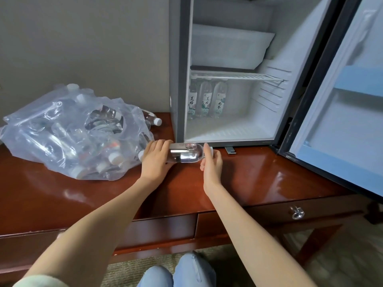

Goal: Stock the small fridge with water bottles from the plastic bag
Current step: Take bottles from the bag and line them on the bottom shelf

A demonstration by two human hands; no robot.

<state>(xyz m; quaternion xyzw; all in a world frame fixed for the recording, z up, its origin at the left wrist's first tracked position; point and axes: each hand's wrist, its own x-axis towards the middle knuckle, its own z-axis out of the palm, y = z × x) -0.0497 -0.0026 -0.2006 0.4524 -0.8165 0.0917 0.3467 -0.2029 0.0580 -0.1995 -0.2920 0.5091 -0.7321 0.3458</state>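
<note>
Left hand: the left hand (156, 160) lies palm-down over the base end of a clear plastic water bottle (184, 155), its fingers curled over the top of it.
Right hand: the right hand (211, 162) closes around the neck and cap end, fingers over the top and thumb below.
Held bottle: it lies on its side between the two hands, cap to the right, just in front of the fridge's bottom edge. Whether it rests on the desk or hangs just above it cannot be told.
Desk: a glossy reddish-brown wooden desk (248, 177) carries the fridge and the bag; a metal ring pull (297, 213) hangs on its right drawer.
Fridge: the small grey fridge with a white interior (180, 79) stands with its door (342, 100) swung wide to the right.
Stocked bottles: three labelled water bottles (205, 99) stand upright side by side at the back left of the fridge floor, under a white wire shelf (236, 76).
Bag: a crumpled clear plastic bag (68, 131) full of white-capped bottles sits on the desk left of the fridge, touching the left hand.
Loose bottle: one more bottle (152, 118) lies on the desk between bag and fridge.
Person: knees in light blue jeans (186, 272) show below the desk edge.
</note>
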